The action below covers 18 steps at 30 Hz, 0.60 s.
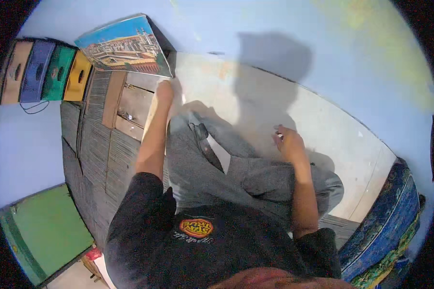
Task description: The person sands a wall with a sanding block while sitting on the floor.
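Note:
My left hand [164, 93] reaches forward to the lower right corner of a panel [123, 48] printed with a city view under a blue sky. That panel leans by the wall. The fingers of this hand are hidden, so its grip does not show. Beside the left forearm is a wooden frame [136, 107] with small metal fittings. Over my right knee, my right hand [291, 145] is raised with its fingers curled together. A tiny pale spot shows at its fingertips; what it is cannot be made out. My legs in grey trousers [193, 166] are folded beneath both arms.
Drawers [57, 72] in beige, blue, green and yellow stand at the far left. Grey ribbed matting [94, 144] covers the left floor; a pale board-like surface [332, 125] runs along the wall. A green panel [51, 231] is lower left, blue patterned cushioning [383, 219] at right.

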Each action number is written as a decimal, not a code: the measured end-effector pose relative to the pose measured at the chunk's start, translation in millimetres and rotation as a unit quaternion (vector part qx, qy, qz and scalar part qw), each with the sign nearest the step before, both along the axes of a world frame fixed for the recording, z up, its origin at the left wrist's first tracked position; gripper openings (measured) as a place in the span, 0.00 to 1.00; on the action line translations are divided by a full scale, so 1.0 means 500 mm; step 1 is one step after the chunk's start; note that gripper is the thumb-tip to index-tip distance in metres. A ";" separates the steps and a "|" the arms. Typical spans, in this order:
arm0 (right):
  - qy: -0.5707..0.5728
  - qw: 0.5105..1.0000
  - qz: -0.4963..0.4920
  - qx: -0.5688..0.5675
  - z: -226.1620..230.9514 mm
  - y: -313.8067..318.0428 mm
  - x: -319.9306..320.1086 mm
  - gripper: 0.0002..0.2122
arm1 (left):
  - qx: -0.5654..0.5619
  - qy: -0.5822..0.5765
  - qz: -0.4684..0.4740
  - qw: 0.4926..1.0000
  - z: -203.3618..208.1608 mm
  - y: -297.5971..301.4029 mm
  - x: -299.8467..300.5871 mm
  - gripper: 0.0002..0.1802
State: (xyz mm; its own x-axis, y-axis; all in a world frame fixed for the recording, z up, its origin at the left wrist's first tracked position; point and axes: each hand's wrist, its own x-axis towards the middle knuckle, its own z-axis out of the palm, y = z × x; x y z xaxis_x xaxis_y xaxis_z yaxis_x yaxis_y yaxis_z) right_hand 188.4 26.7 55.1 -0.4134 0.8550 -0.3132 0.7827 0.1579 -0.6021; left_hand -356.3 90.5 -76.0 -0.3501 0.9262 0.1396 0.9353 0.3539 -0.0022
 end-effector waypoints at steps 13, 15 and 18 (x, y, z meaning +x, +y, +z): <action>-0.034 0.999 0.001 0.041 -0.003 -0.027 0.008 0.17 | 0.004 -0.060 -0.094 0.994 0.119 0.115 0.190 0.11; -0.027 0.999 0.014 0.023 0.003 -0.029 0.006 0.18 | -0.003 0.027 -0.120 0.992 0.126 0.139 0.162 0.11; -0.010 0.998 0.013 0.068 -0.007 -0.048 0.017 0.18 | -0.100 0.084 -0.106 0.986 0.114 0.167 0.188 0.10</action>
